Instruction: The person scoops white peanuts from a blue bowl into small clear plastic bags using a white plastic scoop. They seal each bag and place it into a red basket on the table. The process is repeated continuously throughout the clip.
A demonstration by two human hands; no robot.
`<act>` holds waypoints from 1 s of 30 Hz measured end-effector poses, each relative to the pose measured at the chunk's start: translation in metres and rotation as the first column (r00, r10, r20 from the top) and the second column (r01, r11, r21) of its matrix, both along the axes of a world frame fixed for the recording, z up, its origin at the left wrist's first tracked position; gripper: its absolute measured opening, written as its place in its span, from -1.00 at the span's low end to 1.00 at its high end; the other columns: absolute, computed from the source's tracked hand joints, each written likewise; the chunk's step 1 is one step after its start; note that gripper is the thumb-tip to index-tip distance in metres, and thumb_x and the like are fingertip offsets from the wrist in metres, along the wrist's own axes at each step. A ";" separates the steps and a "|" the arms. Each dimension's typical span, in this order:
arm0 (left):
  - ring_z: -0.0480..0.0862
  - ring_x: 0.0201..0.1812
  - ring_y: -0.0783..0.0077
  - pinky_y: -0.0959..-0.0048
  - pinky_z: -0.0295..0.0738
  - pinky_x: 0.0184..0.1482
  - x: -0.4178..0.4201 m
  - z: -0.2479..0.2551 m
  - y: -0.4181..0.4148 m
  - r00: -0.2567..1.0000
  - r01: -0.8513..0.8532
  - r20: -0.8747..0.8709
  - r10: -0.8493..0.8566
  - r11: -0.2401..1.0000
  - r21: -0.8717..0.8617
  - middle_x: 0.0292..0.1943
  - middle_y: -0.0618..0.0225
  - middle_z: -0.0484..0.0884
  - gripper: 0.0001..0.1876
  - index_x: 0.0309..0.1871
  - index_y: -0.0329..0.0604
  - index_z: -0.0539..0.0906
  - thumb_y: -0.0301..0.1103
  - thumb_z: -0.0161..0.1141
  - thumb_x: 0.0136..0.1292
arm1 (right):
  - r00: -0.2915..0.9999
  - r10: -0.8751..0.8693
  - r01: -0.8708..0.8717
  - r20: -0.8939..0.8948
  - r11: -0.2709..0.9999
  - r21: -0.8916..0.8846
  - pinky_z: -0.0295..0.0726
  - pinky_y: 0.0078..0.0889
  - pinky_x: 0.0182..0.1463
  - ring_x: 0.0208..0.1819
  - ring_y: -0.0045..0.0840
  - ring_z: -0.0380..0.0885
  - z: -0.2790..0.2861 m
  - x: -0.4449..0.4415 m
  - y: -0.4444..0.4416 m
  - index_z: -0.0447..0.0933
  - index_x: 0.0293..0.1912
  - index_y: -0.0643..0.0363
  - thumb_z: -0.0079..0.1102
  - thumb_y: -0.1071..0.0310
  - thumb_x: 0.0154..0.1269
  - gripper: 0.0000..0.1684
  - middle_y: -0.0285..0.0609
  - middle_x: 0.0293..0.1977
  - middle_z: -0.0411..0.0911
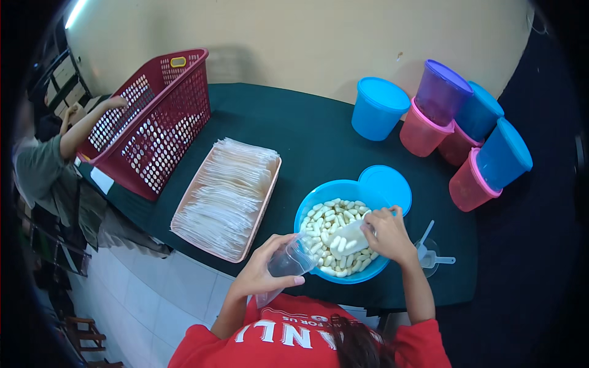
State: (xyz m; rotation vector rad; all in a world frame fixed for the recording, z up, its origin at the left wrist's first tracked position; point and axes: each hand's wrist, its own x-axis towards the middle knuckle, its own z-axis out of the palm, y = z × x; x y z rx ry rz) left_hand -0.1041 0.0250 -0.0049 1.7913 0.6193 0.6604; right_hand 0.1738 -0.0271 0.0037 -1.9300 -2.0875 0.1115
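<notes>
My left hand (267,269) grips a clear plastic bag (292,257) whose mouth is spread at the near left rim of a round blue tub (372,272). White, finger-shaped snack pieces (340,214) fill much of the tub. In my right hand (389,232) is a translucent scoop (361,230), tilted low over the pieces, with a few of them on it. A round blue lid (391,184) lies partly behind the tub. To the left, a pale pink tray (264,216) is packed with a row of flat clear bags (230,184).
A maroon perforated basket (172,133) stands at the left, where another person's arm (87,124) reaches in. Stacked lidded containers (444,92) in blue, pink and purple occupy the back right. Small white scoops (430,260) rest on a clear dish by the table's (303,124) right side.
</notes>
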 end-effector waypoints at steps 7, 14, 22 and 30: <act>0.40 -0.11 0.33 0.44 0.29 -0.05 0.009 -0.009 0.012 1.000 0.025 -0.004 -0.025 0.999 0.022 -0.14 0.22 0.41 -0.28 0.13 -0.26 0.36 -0.11 0.32 -0.12 | 0.976 -0.191 0.161 0.101 0.954 0.251 0.15 -0.16 -0.05 -0.33 -0.38 0.42 0.010 0.004 0.036 0.48 -0.44 0.17 0.10 0.37 0.06 -0.91 -0.19 -0.52 0.45; 0.29 0.02 0.31 0.40 0.13 0.11 0.017 -0.005 0.021 0.994 0.103 -0.016 -0.107 0.982 -0.158 -0.08 0.16 0.33 -0.36 0.18 -0.30 0.27 -0.12 0.06 0.04 | 0.988 -0.014 -0.019 0.154 0.978 0.207 0.16 -0.13 -0.05 -0.31 -0.38 0.42 -0.003 0.003 0.064 0.50 -0.43 0.14 0.11 0.38 0.02 -0.93 -0.18 -0.49 0.46; 0.35 0.00 0.29 0.40 0.17 0.10 0.016 -0.002 0.037 0.992 0.124 0.052 -0.118 0.983 -0.135 -0.11 0.17 0.35 -0.31 0.20 -0.30 0.26 -0.10 0.12 0.01 | 0.962 0.258 -0.268 -0.092 0.955 -0.127 0.15 -0.14 -0.05 -0.28 -0.35 0.42 -0.016 0.007 0.060 0.51 -0.43 0.12 0.05 0.29 0.08 -0.87 -0.19 -0.53 0.46; 0.43 -0.06 0.30 0.43 0.33 0.00 0.035 0.018 0.040 0.993 -0.086 0.094 0.071 0.983 0.160 -0.12 0.13 0.37 -0.11 0.14 -0.31 0.27 -0.21 0.48 -0.33 | 0.912 0.247 -0.355 -0.328 0.877 -0.325 0.19 -0.25 -0.07 -0.33 -0.34 0.45 -0.007 0.020 0.054 0.50 -0.44 0.15 -0.04 0.23 0.18 -0.77 -0.15 -0.54 0.46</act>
